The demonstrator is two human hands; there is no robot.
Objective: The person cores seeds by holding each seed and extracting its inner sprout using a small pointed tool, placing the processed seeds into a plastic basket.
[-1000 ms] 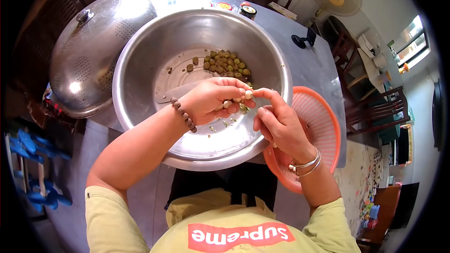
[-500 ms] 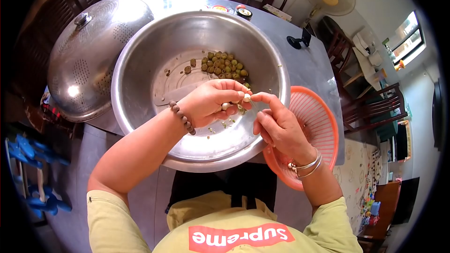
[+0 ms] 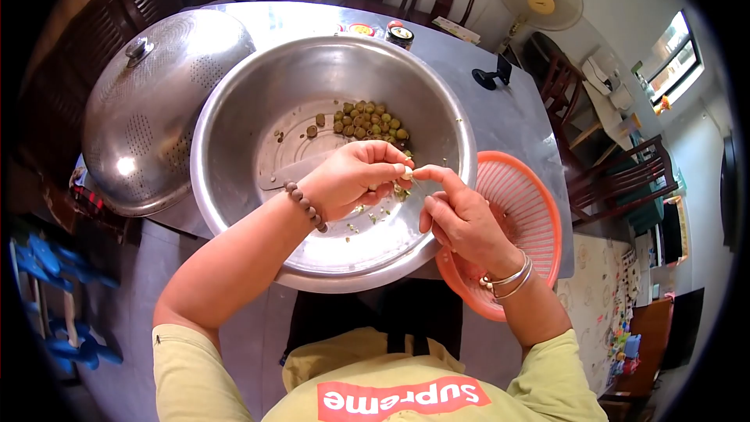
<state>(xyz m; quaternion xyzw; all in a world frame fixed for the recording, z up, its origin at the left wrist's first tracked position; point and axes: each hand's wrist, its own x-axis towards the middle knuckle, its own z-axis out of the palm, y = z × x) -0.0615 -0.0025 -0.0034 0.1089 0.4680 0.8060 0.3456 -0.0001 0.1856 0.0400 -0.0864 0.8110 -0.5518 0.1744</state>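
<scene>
Over the big steel basin (image 3: 211, 125), my left hand (image 3: 351, 176) pinches a small white peeled seed (image 3: 408, 174), which looks like a lotus seed. Its curled fingers partly hide another pale seed. My right hand (image 3: 461, 219) is just to the right, its index fingertip touching the held seed. A thin needle-like pick (image 3: 420, 183) shows between that hand's fingers and the seed; its exact shape is too small to make out. A cluster of brown-green unpeeled seeds (image 3: 363, 119) lies on the basin floor beyond my hands. Small green and white scraps (image 3: 375, 217) are scattered below them.
An orange plastic basket (image 3: 553, 223) stands right of the basin, partly under my right forearm. A perforated steel lid (image 3: 156, 109) leans at the left. Jars (image 3: 400, 35) and a black stand (image 3: 492, 74) sit on the grey table (image 3: 523, 125). Chairs and a fan (image 3: 539, 1) are behind.
The view has tilted slightly, so the basin and table appear lower. My hands stay together at the white seed, with only small finger movements.
</scene>
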